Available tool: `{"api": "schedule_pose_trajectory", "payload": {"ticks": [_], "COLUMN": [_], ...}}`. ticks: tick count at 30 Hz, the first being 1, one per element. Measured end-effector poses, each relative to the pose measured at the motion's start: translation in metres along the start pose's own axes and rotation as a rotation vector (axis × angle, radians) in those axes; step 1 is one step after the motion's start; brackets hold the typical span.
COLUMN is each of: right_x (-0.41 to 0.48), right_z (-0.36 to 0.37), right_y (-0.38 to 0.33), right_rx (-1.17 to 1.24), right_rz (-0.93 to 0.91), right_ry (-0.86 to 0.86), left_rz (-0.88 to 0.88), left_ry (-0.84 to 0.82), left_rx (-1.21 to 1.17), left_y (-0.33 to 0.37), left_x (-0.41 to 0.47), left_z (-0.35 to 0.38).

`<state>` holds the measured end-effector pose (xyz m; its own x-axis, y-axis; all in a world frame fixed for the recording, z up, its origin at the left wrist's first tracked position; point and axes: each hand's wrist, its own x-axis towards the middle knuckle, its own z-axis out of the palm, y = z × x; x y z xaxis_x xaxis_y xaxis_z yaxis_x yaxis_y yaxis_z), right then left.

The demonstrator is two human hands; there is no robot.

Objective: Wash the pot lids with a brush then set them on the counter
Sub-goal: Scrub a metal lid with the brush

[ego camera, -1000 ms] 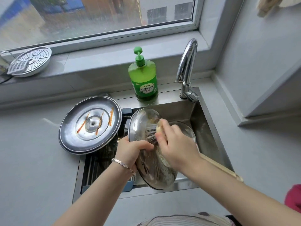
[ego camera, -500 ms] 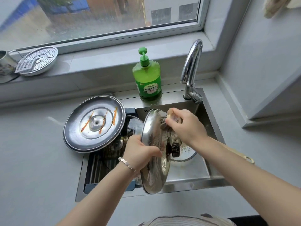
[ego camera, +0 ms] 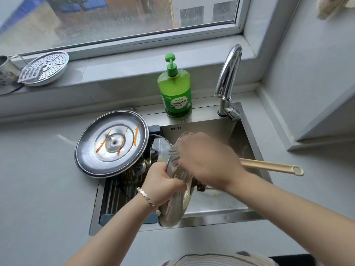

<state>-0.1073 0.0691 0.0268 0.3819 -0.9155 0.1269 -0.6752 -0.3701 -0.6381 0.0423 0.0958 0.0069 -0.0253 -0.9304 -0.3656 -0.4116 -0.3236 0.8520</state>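
Here, grey counter (ego camera: pixel 38 189), steel sink (ego camera: pixel 211 217) below window (ego camera: pixel 115 20); left fingers (ego camera: pixel 173 184) gripping lid (ego camera: pixel 176 208), right fingers (ego camera: pixel 189 150) gripping brush (ego camera: pixel 269 166)

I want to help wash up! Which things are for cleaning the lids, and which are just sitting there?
For the job: steel lid in the left hand; brush in the right hand; big streaky lid at the sink edge; glass lid in the sink.
Just sitting there: green soap bottle, tap, holey steamer plate and metal cup on the windowsill.
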Motion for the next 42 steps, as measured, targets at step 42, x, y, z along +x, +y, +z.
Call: {"api": "schedule_pose_trajectory", "payload": {"ticks": [42], "right_x": [0.007], "right_z": [0.023], "right_y": [0.019], "right_rx": [0.431], "right_rz": [0.464], "right_ry": [0.215], "left_rz": [0.045], "left_ry": [0.068], "left_rx": [-0.446], "left_y": [0.009], "left_x": [-0.009], "left_z": [-0.017]}}
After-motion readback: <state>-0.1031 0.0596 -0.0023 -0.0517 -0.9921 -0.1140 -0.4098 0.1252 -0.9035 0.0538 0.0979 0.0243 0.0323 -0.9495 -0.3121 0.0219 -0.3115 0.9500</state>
